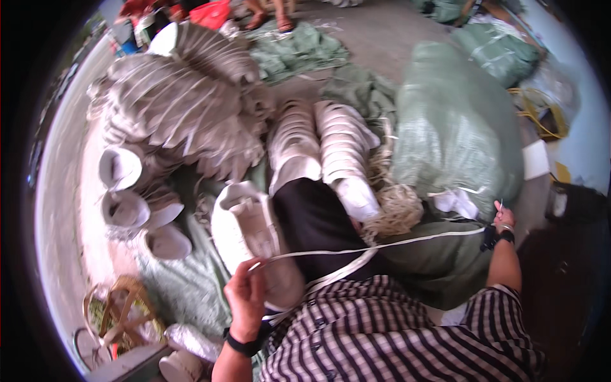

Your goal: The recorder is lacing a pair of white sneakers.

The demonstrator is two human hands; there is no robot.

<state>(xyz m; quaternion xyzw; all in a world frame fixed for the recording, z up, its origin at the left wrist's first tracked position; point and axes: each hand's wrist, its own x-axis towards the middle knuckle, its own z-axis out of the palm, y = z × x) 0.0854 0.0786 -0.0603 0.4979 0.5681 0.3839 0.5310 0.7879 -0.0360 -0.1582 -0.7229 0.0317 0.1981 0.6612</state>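
Note:
A white shoelace (382,246) runs between my two hands across my lap, nearly taut. My left hand (245,293) pinches it at the left, beside a white sneaker (249,219) that rests against my left leg with its opening upward. Out to the right, my right hand (504,215) is closed with a thin white tip sticking up from its fingers. More white lace (344,270) loops over my lap below the stretched length. A bundle of cream laces (396,213) lies to the right of my dark trouser leg.
Stacked rows of pale shoe uppers (172,95) fill the far left, with two more stacks (344,137) ahead. A full green woven sack (452,121) stands at right. A basket-like bag (124,312) sits lower left. Another person's feet (270,19) show at the back.

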